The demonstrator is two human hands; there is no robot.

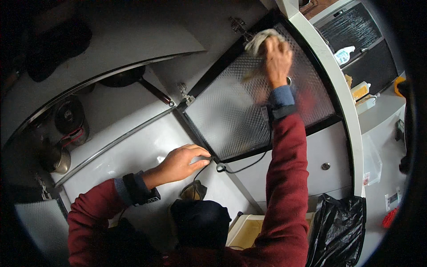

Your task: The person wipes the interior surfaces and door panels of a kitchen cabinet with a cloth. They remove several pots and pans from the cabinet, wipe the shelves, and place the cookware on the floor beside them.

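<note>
A grey-white cloth is bunched under my right hand, pressed against the textured glass panel of an open cabinet door. The hand is slightly blurred, near the door's hinge side at the top. My left hand has its thumb and fingers at the near corner of the door's black frame, apparently pinching its edge. A thin black cable runs along my right arm and across below the door.
Inside the cabinet at left are a frying pan, a lidded pot and a metal pot. A black plastic bag hangs at lower right. A spray bottle and other bottles stand beyond the white counter edge.
</note>
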